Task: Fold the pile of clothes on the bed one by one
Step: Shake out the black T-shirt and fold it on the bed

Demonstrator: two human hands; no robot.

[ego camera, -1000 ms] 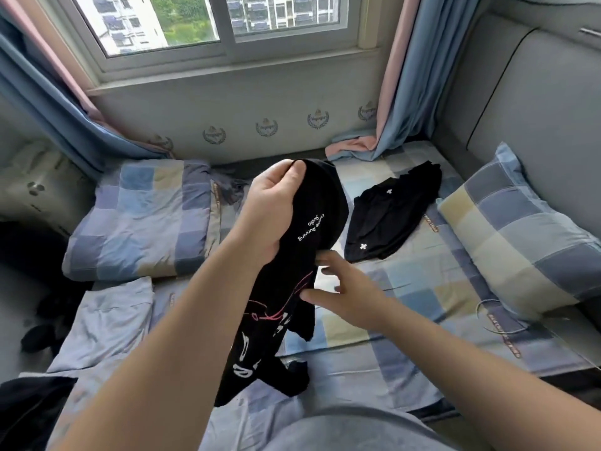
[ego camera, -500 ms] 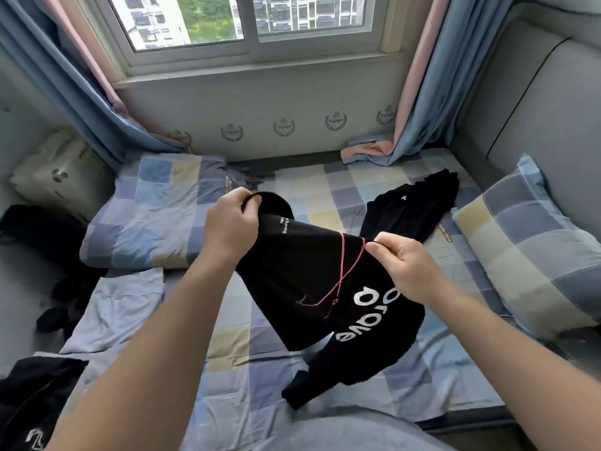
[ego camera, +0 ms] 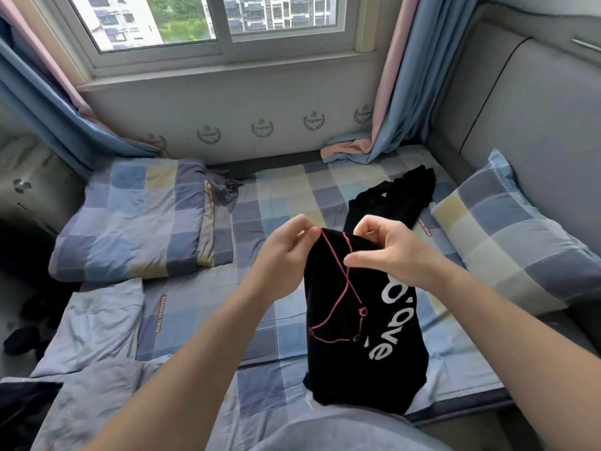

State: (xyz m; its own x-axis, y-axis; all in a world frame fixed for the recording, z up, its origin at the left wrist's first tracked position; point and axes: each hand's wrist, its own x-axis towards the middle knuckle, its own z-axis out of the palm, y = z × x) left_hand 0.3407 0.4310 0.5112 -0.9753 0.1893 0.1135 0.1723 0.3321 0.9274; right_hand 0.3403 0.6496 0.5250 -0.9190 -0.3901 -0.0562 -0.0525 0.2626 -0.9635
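A black T-shirt [ego camera: 357, 320] with white letters and a pink line drawing hangs in front of me over the checked bed [ego camera: 283, 196]. My left hand [ego camera: 286, 252] pinches its top edge at the left corner. My right hand [ego camera: 387, 249] pinches the same edge just to the right, so the two hands are close together. The shirt's lower end reaches down to the near edge of the bed. A second black garment [ego camera: 393, 200] lies flat on the bed behind my hands, beside the pillow.
A checked pillow [ego camera: 514, 229] lies against the grey padded headboard [ego camera: 536, 118] on the right. A folded checked quilt [ego camera: 136, 216] sits at the back left. Pale blue cloth [ego camera: 94, 323] lies at the near left, dark clothing [ego camera: 26, 340] beyond it on the floor.
My hands have come together at the shirt's top edge. The shirt, spread wide between them half a second ago, now hangs narrow and straight down. My view has tilted slightly.
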